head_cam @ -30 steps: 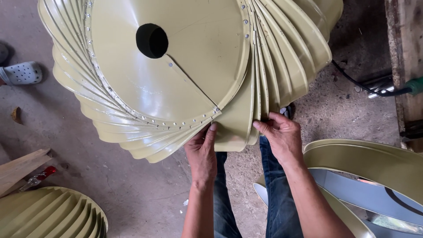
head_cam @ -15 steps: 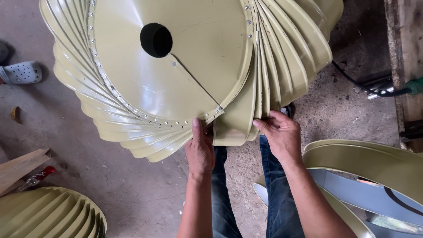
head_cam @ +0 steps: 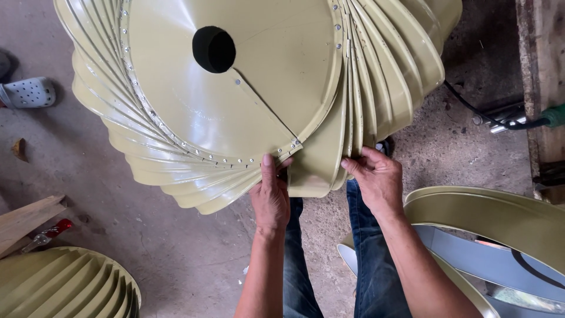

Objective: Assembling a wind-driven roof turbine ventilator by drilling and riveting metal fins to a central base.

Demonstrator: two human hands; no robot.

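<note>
- Two hands at the near rim of a big olive-green metal vent (head_cam: pixel 235 100), a round disc with a black centre hole (head_cam: pixel 213 49) ringed by overlapping curved blades.
- Left hand (head_cam: pixel 271 197) lies flat, fingers pressed up against the disc's riveted edge; it grips nothing, and seems to brace the rim so it does not shift.
- Right hand (head_cam: pixel 376 179) pinches the edge of one loose blade (head_cam: pixel 315 171), thumb and fingers closed on it, apparently lining it up at the rim beside the left hand.
- Vent sits just above the person's knees in blue jeans (head_cam: pixel 365 253); what carries it is hidden, so cannot tell whether it rests on the legs.
- No worktop in view: bare, dusty concrete floor (head_cam: pixel 165 253).
- A second bladed vent (head_cam: pixel 65 285) lower left, wood scraps (head_cam: pixel 26 218) near it.
- A white sandal (head_cam: pixel 29 92) at left.
- Curved green metal hoops (head_cam: pixel 500 218) at right, black cable (head_cam: pixel 471 109) upper right.
</note>
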